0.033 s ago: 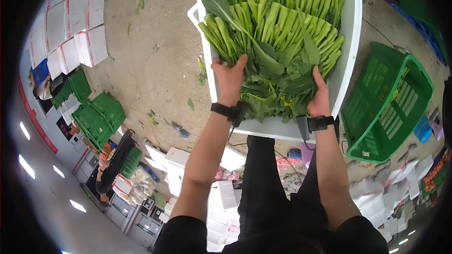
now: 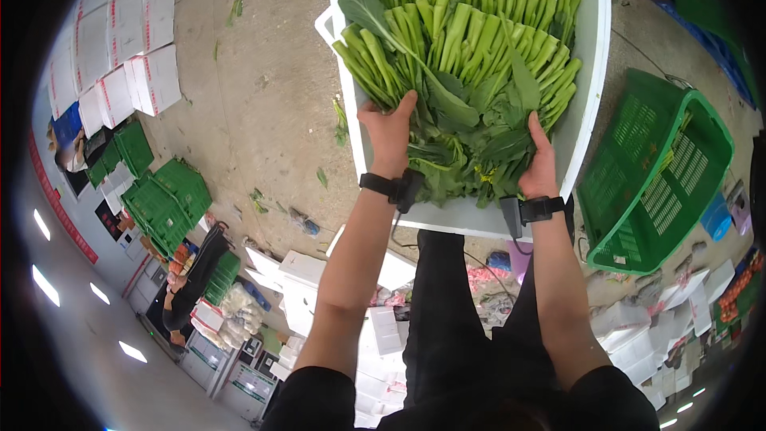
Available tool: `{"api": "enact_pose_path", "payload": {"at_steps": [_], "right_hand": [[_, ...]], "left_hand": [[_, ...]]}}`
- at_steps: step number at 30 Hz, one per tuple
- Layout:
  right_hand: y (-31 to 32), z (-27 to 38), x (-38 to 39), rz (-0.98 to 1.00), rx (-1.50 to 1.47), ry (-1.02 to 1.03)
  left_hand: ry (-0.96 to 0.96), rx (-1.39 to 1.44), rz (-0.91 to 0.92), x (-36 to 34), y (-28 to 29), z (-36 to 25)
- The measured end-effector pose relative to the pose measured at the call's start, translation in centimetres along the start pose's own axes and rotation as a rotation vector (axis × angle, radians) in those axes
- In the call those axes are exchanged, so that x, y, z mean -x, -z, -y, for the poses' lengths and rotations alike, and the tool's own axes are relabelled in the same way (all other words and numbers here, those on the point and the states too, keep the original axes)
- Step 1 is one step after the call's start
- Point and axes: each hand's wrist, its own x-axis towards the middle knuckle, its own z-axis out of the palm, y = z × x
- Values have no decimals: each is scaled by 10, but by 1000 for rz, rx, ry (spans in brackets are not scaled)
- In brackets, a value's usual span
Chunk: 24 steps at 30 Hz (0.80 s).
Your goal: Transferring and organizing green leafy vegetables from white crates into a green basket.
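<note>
A white foam box (image 2: 594, 56) holds rows of leafy greens (image 2: 459, 36), pale cut stalk ends at the far side and dark leaves toward me. A few small yellow flowers show among the leaves. My left hand (image 2: 388, 134) is inside the box along its left wall, thumb over the nearest bunch and fingers curled down its outer side. At the right, my right hand (image 2: 540, 161) cups the leaf ends, its thumb on top and most fingers hidden under the leaves. Both wrists wear black bands.
A green plastic crate (image 2: 658, 175) stands right of the box, a few stalks inside. White cartons (image 2: 120, 24) are stacked at far left, with green crates (image 2: 167, 199) nearer. Leaf scraps lie on the concrete floor (image 2: 263, 72). Another person (image 2: 185, 295) is at the left.
The box and greens sit very slightly farther left in the picture. Both hands keep their places on the greens.
</note>
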Motion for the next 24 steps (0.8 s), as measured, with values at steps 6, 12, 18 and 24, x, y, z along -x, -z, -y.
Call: {"api": "enact_pose_path", "payload": {"at_steps": [6, 12, 18, 24], "right_hand": [[-20, 4, 18, 52, -37, -13], [-36, -3, 10, 39, 59, 143], [-66, 19, 25, 65, -138, 116], [-52, 43, -5, 239, -212, -74]], "left_hand": [[315, 343, 369, 2, -7, -28], [361, 426, 446, 11, -3, -27], [369, 482, 469, 18, -11, -52], [407, 570, 546, 17, -16, -50]]}}
